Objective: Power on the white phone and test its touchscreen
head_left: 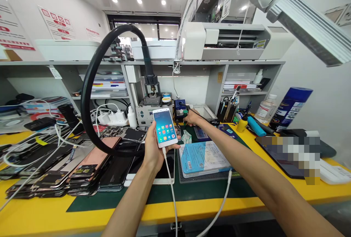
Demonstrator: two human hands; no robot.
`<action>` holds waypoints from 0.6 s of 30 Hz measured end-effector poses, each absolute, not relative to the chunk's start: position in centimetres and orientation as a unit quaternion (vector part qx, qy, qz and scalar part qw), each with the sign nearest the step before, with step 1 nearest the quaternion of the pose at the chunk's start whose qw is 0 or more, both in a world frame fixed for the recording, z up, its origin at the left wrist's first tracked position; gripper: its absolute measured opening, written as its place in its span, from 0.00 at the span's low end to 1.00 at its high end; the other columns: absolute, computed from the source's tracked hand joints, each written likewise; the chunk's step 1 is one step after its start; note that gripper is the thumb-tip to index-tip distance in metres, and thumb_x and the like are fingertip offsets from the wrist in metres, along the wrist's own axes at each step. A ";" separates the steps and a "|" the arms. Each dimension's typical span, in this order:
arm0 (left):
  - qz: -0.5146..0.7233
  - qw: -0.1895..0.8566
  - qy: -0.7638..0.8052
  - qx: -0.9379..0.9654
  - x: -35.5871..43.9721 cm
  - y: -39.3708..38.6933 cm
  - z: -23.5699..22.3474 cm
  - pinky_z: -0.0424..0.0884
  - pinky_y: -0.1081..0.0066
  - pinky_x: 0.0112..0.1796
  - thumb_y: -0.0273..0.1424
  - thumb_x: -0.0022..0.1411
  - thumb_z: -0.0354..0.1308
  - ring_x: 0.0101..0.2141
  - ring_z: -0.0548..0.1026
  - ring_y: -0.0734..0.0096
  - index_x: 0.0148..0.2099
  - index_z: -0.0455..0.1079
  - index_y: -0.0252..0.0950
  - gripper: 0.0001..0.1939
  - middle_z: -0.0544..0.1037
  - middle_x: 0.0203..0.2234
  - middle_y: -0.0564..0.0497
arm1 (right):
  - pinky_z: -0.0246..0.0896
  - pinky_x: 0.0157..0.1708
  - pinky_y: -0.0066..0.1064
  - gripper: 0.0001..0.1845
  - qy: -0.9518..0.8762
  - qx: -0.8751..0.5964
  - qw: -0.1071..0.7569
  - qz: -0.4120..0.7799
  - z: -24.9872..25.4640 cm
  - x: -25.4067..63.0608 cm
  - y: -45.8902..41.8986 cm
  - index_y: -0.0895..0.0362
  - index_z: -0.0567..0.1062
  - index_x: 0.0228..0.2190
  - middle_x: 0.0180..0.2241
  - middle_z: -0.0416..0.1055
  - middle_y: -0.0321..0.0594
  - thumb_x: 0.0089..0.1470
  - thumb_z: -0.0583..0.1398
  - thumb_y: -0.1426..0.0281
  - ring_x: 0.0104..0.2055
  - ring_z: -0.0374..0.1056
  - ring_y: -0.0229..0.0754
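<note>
My left hand (153,148) is closed around a white smartphone (165,127), held upright above the bench with its screen lit and showing app icons. A white charging cable (171,185) hangs from the phone's bottom edge toward me. My right hand (192,117) reaches far across the green mat (192,189) to the back of the bench. Its fingers are pinched on a thin dark tool handle I cannot name, next to a small blue stand (180,106).
Stacks of phones and screens (82,167) cover the left of the yellow bench. A light blue packet (203,156) lies on a black mat at centre. A thick black hose (90,83) loops above. Bottles, a blue can (290,107) and tool holders stand back right.
</note>
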State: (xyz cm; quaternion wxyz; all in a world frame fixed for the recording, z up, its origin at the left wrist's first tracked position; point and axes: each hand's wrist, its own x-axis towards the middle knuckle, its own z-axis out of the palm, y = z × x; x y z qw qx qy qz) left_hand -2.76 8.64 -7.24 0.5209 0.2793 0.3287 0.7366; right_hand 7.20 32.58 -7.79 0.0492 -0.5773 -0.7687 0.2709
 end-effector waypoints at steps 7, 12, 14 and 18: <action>0.730 0.526 0.332 0.282 -2.7 8.6 -7.3 0.82 0.65 0.27 0.45 0.69 0.49 0.35 0.82 0.56 0.56 0.69 0.30 0.26 0.81 0.38 0.40 | 0.71 0.47 0.43 0.20 -0.775 -0.575 0.044 0.258 -7.8 7.1 32.2 0.59 0.71 0.52 0.51 0.71 0.45 0.62 0.60 0.61 0.48 0.72 0.45; 0.727 0.526 0.340 0.281 -2.7 8.5 -7.3 0.82 0.64 0.27 0.46 0.69 0.49 0.34 0.82 0.56 0.56 0.69 0.29 0.27 0.81 0.38 0.39 | 0.71 0.47 0.42 0.20 -0.784 -0.569 0.049 0.242 -7.5 7.2 31.9 0.59 0.72 0.51 0.50 0.72 0.46 0.62 0.60 0.61 0.48 0.72 0.45; 0.729 0.523 0.342 0.280 -2.7 8.6 -7.3 0.82 0.65 0.27 0.46 0.69 0.49 0.34 0.82 0.57 0.57 0.68 0.29 0.27 0.81 0.38 0.39 | 0.72 0.46 0.42 0.19 -0.788 -0.566 0.050 0.235 -7.4 7.2 31.6 0.59 0.72 0.51 0.50 0.72 0.45 0.62 0.60 0.61 0.47 0.72 0.45; 0.733 0.515 0.348 0.278 -2.8 8.5 -7.2 0.81 0.63 0.26 0.46 0.68 0.50 0.34 0.82 0.56 0.58 0.68 0.29 0.28 0.81 0.38 0.39 | 0.71 0.47 0.43 0.20 -0.794 -0.564 0.052 0.220 -7.2 6.6 30.8 0.59 0.72 0.51 0.50 0.72 0.45 0.62 0.60 0.61 0.48 0.72 0.45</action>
